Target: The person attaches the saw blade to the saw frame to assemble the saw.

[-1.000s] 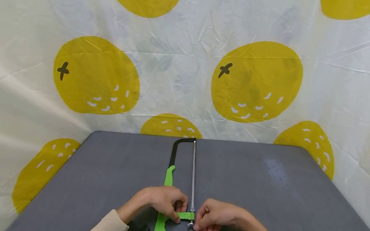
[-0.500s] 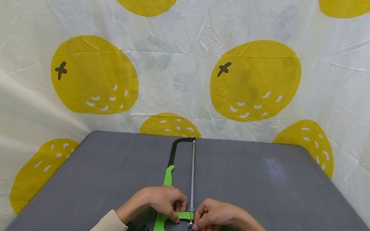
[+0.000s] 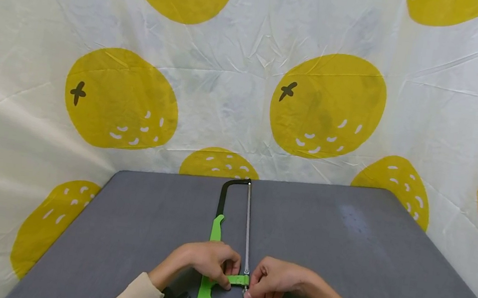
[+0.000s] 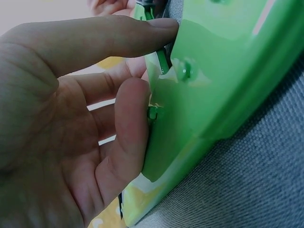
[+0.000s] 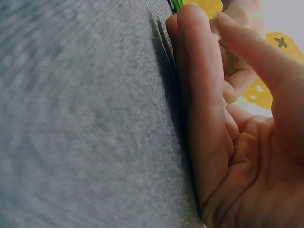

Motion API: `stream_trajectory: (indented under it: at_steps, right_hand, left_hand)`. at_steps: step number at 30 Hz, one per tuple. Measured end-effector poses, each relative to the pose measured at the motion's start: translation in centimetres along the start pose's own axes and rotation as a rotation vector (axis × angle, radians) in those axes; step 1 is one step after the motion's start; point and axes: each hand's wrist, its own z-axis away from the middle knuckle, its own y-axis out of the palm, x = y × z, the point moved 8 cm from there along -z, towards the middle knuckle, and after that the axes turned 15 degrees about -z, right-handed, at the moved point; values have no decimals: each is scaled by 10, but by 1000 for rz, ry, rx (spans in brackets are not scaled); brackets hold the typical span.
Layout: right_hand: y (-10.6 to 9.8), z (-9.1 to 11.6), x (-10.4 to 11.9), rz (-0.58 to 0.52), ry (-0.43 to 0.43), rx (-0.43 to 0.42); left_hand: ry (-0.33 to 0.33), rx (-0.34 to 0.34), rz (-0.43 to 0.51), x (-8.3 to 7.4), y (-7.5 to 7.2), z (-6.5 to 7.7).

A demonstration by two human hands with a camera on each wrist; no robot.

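1. One hacksaw [image 3: 216,229] lies lengthwise on the bench [image 3: 158,214], its black front end [image 3: 223,197] near the far edge's middle.
2. Your left hand [image 3: 212,260] has its fingers narrowed on the green crossbar [image 3: 239,280]; your right hand [image 3: 275,277] seems to pinch the wing nut [image 3: 245,289].
3. You appear to be adjusting the blade [image 3: 248,231]; turning calls for a steady frame.
4. White cloth [image 3: 226,107] with yellow fruit rises beyond the far edge; a pale patch [image 3: 354,219] marks the bench toward its far right corner.
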Motion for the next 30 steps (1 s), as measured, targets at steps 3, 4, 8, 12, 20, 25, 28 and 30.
stream_trajectory:
  at_steps: [3, 4, 8, 12, 20, 25, 28, 30]
  right_hand:
    - [0, -1, 0, 2, 12, -11]
    - [0, -1, 0, 0, 13, -12]
    - [0, 0, 0, -4, 12, -11]
    - [0, -1, 1, 4, 11, -5]
    - [-2, -1, 1, 28, 5, -62]
    - [-2, -1, 0, 33, 0, -113]
    - [-1, -1, 0, 21, -3, -111]
    - [-1, -1, 1, 13, -5, -101]
  left_hand:
    - [5, -1, -2, 1, 1, 0]
    - [7, -1, -2, 1, 1, 0]
    - [9, -2, 3, 1, 1, 0]
    - [6, 2, 15, 1, 1, 1]
    - [7, 1, 17, 0, 0, 1]
    - [2, 2, 25, 0, 0, 1]
    - [-2, 6, 31, 1, 0, 1]
    - [-3, 7, 30, 1, 0, 1]
